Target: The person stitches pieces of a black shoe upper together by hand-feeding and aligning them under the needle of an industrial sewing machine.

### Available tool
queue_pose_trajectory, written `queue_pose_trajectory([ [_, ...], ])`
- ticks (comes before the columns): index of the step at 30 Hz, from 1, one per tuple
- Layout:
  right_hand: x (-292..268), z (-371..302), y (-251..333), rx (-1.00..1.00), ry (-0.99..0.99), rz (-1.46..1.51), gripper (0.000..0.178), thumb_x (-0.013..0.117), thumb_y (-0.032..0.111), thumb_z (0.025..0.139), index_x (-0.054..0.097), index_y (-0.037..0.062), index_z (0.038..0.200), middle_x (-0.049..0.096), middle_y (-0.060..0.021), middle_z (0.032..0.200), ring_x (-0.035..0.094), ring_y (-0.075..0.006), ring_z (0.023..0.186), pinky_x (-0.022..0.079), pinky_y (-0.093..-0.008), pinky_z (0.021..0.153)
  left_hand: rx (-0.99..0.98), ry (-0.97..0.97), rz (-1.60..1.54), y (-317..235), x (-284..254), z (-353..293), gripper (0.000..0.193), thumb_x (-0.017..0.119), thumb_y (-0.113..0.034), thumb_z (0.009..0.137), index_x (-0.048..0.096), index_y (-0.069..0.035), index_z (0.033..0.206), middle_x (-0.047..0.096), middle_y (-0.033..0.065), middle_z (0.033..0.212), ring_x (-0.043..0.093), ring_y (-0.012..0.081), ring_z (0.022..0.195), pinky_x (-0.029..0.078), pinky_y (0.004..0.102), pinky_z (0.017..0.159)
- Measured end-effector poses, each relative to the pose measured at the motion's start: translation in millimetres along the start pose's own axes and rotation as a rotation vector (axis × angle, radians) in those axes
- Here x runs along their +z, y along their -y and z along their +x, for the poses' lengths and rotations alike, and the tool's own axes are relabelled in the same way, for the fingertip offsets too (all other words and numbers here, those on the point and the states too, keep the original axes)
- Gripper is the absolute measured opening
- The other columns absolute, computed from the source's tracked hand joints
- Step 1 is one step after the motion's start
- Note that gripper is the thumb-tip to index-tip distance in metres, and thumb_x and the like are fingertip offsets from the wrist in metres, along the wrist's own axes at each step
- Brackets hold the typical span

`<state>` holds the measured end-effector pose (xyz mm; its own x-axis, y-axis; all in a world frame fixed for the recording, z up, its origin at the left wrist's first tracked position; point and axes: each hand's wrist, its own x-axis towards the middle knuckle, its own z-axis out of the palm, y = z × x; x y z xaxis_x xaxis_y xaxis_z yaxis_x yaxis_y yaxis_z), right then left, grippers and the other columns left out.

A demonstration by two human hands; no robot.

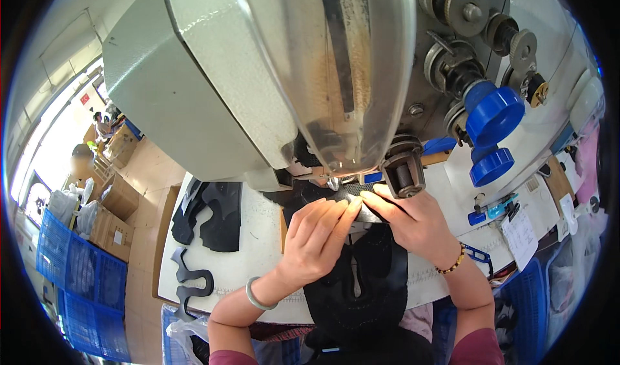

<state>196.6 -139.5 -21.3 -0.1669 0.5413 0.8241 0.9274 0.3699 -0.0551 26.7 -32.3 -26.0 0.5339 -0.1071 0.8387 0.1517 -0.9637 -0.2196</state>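
Note:
A black shoe-upper piece [384, 268] with a slot down its middle lies on the white sewing table, its far end under the head of a large industrial sewing machine [219, 87]. My left hand [316, 239] is closed at the piece's far edge, fingers together and tips just in front of the presser foot [333, 183]. From the other side my right hand [413, 223] grips the same edge, thumb and forefinger meeting the left fingertips. The exact stitching point is partly hidden by the machine head and my fingers.
Black cut pieces [223, 219] and a wavy grey strip [194, 281] lie on the table's left. Blue thread cones [494, 116] sit at the right of the machine. Blue snips [502, 208] and a paper sheet [518, 236] are at the right. Blue crates [81, 255] stand on the floor.

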Motion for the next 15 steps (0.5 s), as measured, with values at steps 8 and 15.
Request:
queue_pose_trajectory([
  [8, -12.5, -0.7, 31.9, 0.029, 0.084, -0.093, 0.039, 0.064, 0.005, 0.074, 0.058, -0.0062, 0.111, 0.056, -0.0125, 0.104, 0.055, -0.0213, 0.075, 0.044, -0.0312, 0.064, 0.007, -0.069, 0.046, 4.8, 9.5, -2.2, 0.038, 0.066, -0.003, 0.064, 0.068, 0.001, 0.102, 0.059, 0.0076, 0.099, 0.058, 0.0226, 0.093, 0.053, 0.0347, 0.08],
  [15, -41.2, 12.1, -3.1, 0.96, 0.204, 0.317, 0.023, 0.067, 0.01, 0.078, 0.058, -0.0014, 0.096, 0.059, -0.0081, 0.079, 0.055, -0.0131, 0.066, 0.045, -0.0285, 0.058, 0.033, -0.122, 0.043, 13.1, 11.5, -5.4, 0.039, 0.069, -0.003, 0.061, 0.072, -0.005, 0.1, 0.059, 0.0042, 0.098, 0.057, 0.0209, 0.096, 0.056, 0.0318, 0.079],
])
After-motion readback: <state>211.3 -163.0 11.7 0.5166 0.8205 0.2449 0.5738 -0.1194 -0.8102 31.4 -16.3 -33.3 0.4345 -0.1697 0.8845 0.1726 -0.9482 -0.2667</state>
